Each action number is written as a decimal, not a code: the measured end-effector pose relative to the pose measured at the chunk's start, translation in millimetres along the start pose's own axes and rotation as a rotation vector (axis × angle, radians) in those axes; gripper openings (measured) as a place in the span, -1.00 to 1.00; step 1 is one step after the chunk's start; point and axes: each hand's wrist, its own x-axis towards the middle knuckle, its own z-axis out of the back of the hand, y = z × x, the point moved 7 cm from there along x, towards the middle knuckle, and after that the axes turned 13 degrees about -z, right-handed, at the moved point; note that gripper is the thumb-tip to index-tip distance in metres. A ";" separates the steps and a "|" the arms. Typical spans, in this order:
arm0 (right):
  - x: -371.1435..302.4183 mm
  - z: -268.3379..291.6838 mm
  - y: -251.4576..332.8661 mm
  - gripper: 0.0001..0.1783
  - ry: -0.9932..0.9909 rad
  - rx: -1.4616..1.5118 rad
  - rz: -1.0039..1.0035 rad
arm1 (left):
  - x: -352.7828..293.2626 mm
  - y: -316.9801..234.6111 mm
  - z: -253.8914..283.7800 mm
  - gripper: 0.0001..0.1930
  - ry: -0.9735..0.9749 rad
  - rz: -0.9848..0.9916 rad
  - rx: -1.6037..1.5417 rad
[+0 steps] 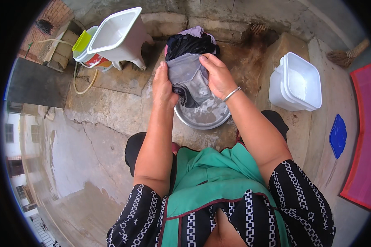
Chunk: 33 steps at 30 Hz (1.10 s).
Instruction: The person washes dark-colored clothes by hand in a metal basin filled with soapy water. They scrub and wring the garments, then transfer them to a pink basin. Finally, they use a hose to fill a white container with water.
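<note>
A wet grey cloth garment [188, 73] is stretched between my two hands over a round metal basin [202, 125]. My left hand [164, 88] grips its left edge, thumb up along the side. On the other side my right hand [218, 76], with a silver bracelet at the wrist, pinches the upper right edge. A darker bunched part of the garment hangs low beside the left hand. Sudsy water [212, 110] shows in the basin below. Just beyond the garment lies a heap of dark and lilac clothes [190, 44]; what they rest on is hidden.
A white plastic bucket [276, 92] stands at the right. A white tub on legs [125, 39] is at the far left, beside a bucket with a yellow-green scoop [82, 41] and a hose [86, 91]. A blue lid [337, 136], a pink mat [365, 140] and a broom [345, 57] are farther right.
</note>
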 end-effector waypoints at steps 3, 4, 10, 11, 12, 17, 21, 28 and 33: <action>-13.0 -10.3 2.1 -0.81 -0.166 -0.579 0.145 | 0.4 15.1 3.8 -0.68 -0.016 0.080 0.027; -19.9 -19.2 2.0 -0.78 -0.274 -0.766 0.325 | -0.6 21.9 5.6 -0.67 -0.017 0.119 0.029; -11.2 -16.5 -10.1 -0.80 -0.445 -1.143 0.491 | -30.6 80.7 16.4 -0.58 -0.115 0.256 0.059; -0.3 7.0 1.3 -0.82 -0.595 -1.367 0.498 | -40.8 80.5 1.3 -0.61 -0.109 0.330 0.056; -1.7 5.3 -0.2 -0.81 -0.574 -1.325 0.592 | -47.8 71.4 -10.6 -0.61 -0.108 0.387 0.057; 6.6 11.8 -21.2 -0.80 -0.514 -1.203 0.454 | -36.9 93.4 6.6 -0.65 0.135 0.295 -0.241; 12.2 17.9 -19.8 -0.74 -0.621 -1.267 0.435 | -34.4 103.3 13.6 -0.59 0.062 0.372 -0.152; -2.4 17.4 -22.0 -0.72 -0.615 -1.138 0.486 | -40.5 103.3 0.9 -0.62 0.118 0.415 -0.137; 9.2 31.9 -24.2 -0.77 -0.640 -1.165 0.377 | -36.4 118.3 16.6 -0.68 0.075 0.416 -0.249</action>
